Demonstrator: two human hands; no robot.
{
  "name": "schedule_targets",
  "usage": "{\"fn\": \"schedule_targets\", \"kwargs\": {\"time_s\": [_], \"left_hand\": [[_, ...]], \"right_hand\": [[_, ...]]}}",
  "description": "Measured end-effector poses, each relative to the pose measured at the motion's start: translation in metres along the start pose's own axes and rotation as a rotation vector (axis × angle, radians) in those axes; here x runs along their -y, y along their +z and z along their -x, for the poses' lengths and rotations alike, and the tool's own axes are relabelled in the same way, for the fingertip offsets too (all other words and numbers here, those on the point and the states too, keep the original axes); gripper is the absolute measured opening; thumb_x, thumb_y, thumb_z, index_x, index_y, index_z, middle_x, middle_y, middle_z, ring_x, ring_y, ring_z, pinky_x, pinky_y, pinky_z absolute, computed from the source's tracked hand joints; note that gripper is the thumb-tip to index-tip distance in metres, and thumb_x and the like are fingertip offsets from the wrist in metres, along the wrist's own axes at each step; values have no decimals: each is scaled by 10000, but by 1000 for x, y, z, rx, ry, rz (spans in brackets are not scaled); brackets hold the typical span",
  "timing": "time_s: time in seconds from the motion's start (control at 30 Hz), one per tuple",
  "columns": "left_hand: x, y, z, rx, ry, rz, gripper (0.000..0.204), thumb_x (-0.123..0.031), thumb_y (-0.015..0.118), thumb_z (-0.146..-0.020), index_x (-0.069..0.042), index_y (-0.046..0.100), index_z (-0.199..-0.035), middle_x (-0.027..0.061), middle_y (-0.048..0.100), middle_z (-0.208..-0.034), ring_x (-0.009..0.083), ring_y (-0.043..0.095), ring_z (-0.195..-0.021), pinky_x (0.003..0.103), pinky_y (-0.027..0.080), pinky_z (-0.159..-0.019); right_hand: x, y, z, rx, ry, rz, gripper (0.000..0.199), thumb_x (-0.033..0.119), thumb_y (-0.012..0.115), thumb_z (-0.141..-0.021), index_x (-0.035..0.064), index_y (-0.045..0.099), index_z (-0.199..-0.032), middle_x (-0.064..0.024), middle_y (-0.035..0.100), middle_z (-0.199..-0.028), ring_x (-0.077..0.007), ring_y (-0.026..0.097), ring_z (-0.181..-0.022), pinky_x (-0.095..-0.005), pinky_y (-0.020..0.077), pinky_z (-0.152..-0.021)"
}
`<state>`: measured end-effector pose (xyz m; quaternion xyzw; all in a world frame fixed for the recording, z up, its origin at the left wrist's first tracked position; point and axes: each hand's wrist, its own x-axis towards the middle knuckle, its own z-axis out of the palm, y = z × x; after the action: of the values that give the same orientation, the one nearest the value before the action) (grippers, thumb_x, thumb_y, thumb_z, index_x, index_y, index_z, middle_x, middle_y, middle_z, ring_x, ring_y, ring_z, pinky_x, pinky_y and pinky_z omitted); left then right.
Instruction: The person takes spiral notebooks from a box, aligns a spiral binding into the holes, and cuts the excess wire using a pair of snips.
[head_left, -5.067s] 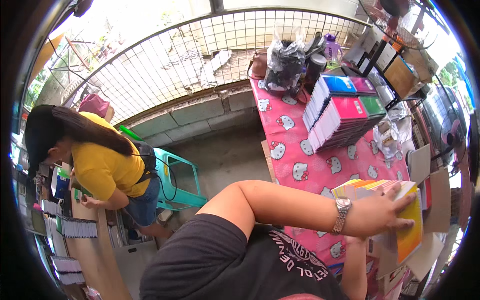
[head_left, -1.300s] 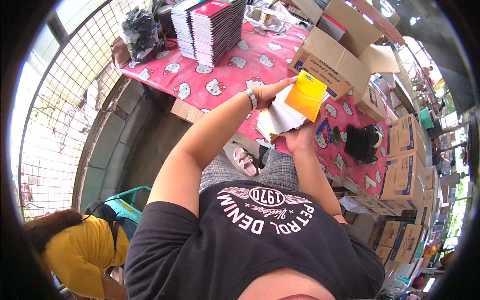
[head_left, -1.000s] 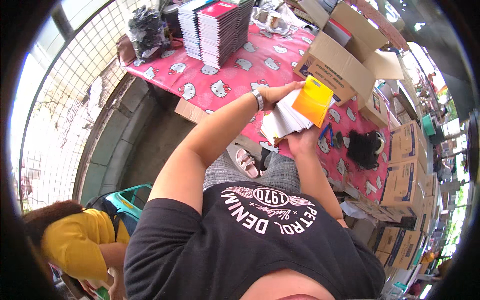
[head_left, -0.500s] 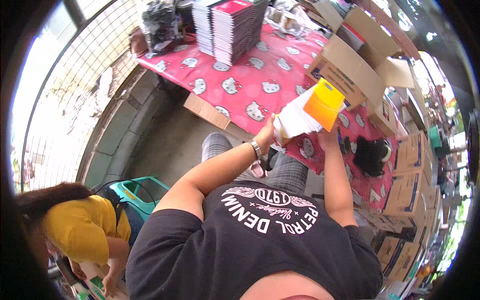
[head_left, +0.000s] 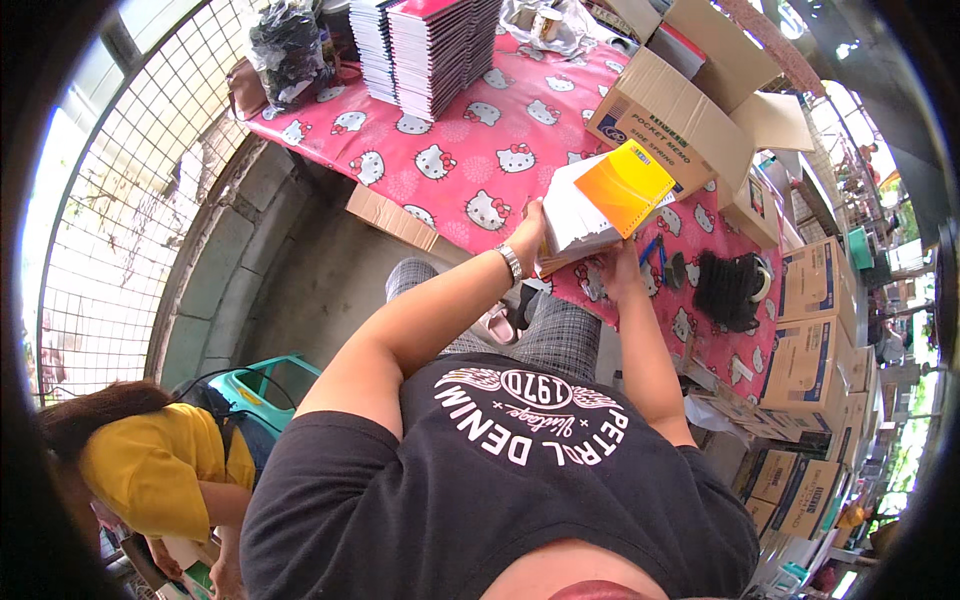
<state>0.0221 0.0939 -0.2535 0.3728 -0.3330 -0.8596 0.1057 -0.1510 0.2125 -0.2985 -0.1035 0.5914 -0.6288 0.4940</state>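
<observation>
A thick stack of white paper sheets (head_left: 572, 214) is between my hands, just above the near edge of the pink-clothed table. An orange-yellow cover sheet (head_left: 628, 190) with a row of small holes along its edge lies over the stack's right part. My left hand (head_left: 527, 238) is closed round the stack's left side. At the near right edge, my right hand (head_left: 622, 268) grips the stack from below, its fingers partly hidden. Blue-handled pliers (head_left: 653, 256) lie just beyond my right hand. Beside them sits a bundle of black spiral coils (head_left: 730, 290) with a roll of tape.
Tall piles of spiral-bound notebooks (head_left: 440, 58) stand at the table's far left, near a black plastic bag (head_left: 287, 55). An opened cardboard box (head_left: 660, 125) is at the far right. Stacked cartons (head_left: 805, 365) line the right. A person in yellow (head_left: 150, 465) bends at lower left beside a teal stool (head_left: 262, 385).
The whole view has shifted slightly, so the table and notebooks appear farther left and higher. Both hands still hold the stack, which seems a little more squared up.
</observation>
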Motion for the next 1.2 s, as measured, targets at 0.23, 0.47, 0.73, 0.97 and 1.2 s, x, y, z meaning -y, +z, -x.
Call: {"fn": "schedule_targets", "kwargs": {"time_s": [0.23, 0.47, 0.73, 0.97, 1.2], "left_hand": [[-11, 9, -19, 66, -7, -150, 708, -572, 146, -960, -135, 456, -1423, 117, 595, -1318, 265, 571, -1207, 435, 433, -1017], [-9, 7, -59, 184, 20, -243, 631, -576, 286, -954, -161, 512, -1372, 107, 600, -1316, 245, 581, -1182, 454, 461, -966], [-33, 16, -37, 327, -57, -325, 486, -496, 494, -936, -183, 590, -1293, 103, 562, -1371, 224, 506, -1283, 483, 445, -983], [-104, -3, -3, -295, 607, -605, 485, -415, 448, -996, 2, 606, -1185, 220, 600, -1166, 293, 547, -1093, 446, 436, -894], [-128, 89, 108, 207, 1671, -1343, 487, -338, 776, -756, -98, 633, -1156, 126, 579, -1238, 308, 532, -1169, 430, 435, -1003]], "right_hand": [[-16, 4, 29, -81, -73, -25, 537, 601, 387, -934, 196, 508, -1263, -30, 528, -1290, -237, 459, -1191, -496, 362, -933], [-38, 12, 55, -168, -74, -226, 504, 588, 362, -934, 242, 472, -1283, 21, 460, -1370, -213, 424, -1200, -504, 339, -930], [-48, 21, 62, -297, -98, -253, 494, 589, 354, -935, 264, 477, -1286, 34, 497, -1318, -201, 456, -1162, -473, 345, -888], [9, -50, 50, -367, -169, -271, 468, 395, 599, -913, 107, 528, -1275, -49, 567, -1166, -224, 547, -1008, -381, 428, -855], [117, -244, 15, -1111, -657, 1179, 427, 342, 638, -873, 2, 674, -1129, -234, 671, -1086, -394, 618, -1060, -449, 465, -932]]}}
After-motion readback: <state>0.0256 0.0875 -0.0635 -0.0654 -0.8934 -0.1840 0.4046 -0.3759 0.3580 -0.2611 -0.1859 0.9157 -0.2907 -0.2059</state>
